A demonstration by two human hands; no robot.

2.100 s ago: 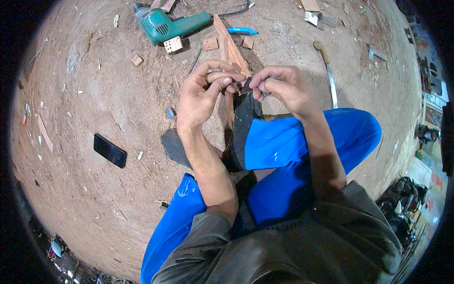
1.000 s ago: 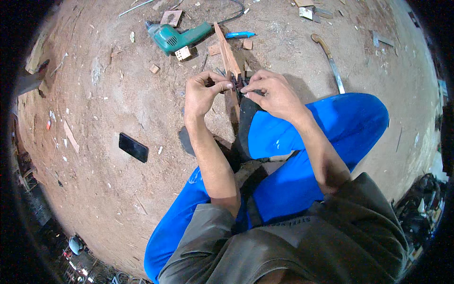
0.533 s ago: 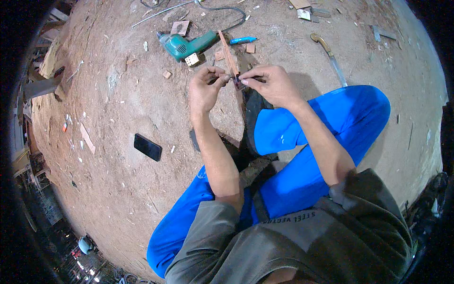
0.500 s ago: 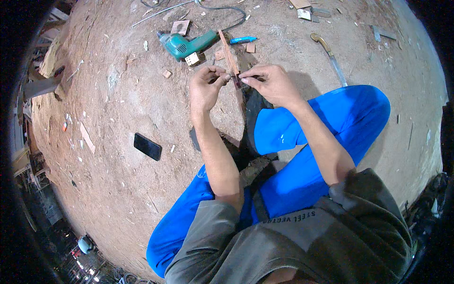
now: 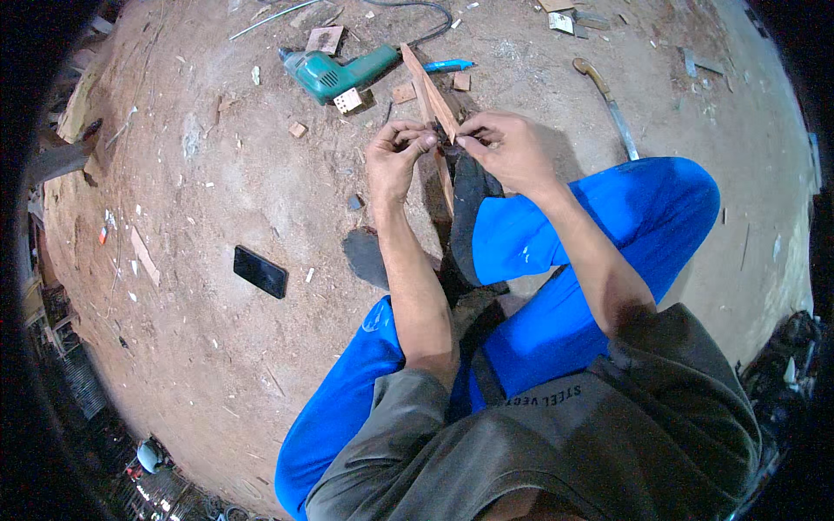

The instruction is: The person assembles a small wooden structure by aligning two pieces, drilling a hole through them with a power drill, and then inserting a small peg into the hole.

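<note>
left hand: fingers pinched on a small dark piece, possibly metal | right hand: fingers clamped on it too | wooden strip beneath | green drill nearby

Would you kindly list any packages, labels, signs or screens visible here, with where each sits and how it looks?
Phone: flat on the dirt floor to the person's left, a dark rectangle, its screen black.
Shirt print: pale lettering on the grey shirt, low in the picture.
Small box: beside the green drill, a pale block with dots, too small to tell more.
No signs in view.
</note>
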